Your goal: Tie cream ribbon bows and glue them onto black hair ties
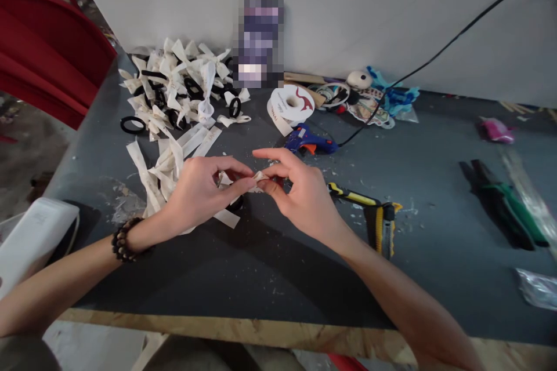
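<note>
White fabric ribbon piece pinched between the left hand and the right hand

The ribbon piece is small and folded, and it is located in the middle of the scene, over a dark grey flat table. The left hand has its thumb and index finger closed on the left end of it; a bracelet of dark round beads is worn at the wrist. The right hand brings thumb and one finger together on the right end, while another finger is stretched out above and is free.

Below the left hand there is a black elastic ring, partly hidden; I cannot tell if it is connected with the ribbon piece. Loose white ribbon strips lie to the left, some of them behind the left hand. At the far left is a big pile of white bows with black elastic rings.

On the far side of the right hand lies a blue plastic glue gun with orange trigger, just beside a white roll of printed ribbon. Yellow-and-black tools are near the right hand, on its right. Green-and-black pliers lie well apart, farther to the right.
</note>
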`<state>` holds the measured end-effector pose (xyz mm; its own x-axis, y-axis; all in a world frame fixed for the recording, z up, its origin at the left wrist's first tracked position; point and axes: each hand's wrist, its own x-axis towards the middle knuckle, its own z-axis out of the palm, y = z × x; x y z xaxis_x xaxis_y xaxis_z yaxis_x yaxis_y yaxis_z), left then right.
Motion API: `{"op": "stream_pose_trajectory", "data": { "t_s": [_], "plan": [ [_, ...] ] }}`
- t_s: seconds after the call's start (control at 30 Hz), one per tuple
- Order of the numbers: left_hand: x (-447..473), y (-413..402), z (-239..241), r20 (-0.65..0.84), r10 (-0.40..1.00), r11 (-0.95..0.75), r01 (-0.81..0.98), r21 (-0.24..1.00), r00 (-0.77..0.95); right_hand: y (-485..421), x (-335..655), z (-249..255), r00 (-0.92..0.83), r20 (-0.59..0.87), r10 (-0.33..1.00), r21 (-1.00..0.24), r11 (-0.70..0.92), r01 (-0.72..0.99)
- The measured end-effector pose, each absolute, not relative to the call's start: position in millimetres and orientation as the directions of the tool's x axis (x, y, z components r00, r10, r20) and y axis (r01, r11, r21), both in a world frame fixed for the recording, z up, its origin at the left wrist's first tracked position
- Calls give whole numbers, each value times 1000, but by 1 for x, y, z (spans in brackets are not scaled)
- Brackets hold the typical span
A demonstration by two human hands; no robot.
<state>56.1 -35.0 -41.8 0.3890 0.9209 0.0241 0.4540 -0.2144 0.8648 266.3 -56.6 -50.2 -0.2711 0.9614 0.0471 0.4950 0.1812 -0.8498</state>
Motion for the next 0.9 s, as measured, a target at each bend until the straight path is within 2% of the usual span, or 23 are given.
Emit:
{"op": "stream_pose_trajectory", "data": {
  "t_s": [0.07,0.17,0.27,0.37,0.43,0.6,0.9],
  "plan": [
    [53,-31,-42,-57,902,-137,410,902,428,-57,266,-51,-282,44,958,-848,185,496],
    [47,-22,-44,-209,827,68,275,959,522,-57,265,-50,-302,1,953,-869,150,471],
    [45,-16,-45,-312,745,233,208,950,589,-57,266,-48,-319,-43,947,-891,108,441],
    [46,-15,-45,-360,712,299,204,932,602,-56,268,-46,-325,-48,944,-896,104,432],
    [48,-18,-46,-334,752,252,220,942,568,-56,268,-46,-305,-44,951,-892,100,441],
    [50,-25,-45,-177,840,-7,338,941,512,-56,263,-48,-236,-51,970,-896,61,440],
    [53,-31,-40,-4,881,-193,367,910,473,-56,264,-53,-185,-75,980,-934,-4,358]
  ]
}}
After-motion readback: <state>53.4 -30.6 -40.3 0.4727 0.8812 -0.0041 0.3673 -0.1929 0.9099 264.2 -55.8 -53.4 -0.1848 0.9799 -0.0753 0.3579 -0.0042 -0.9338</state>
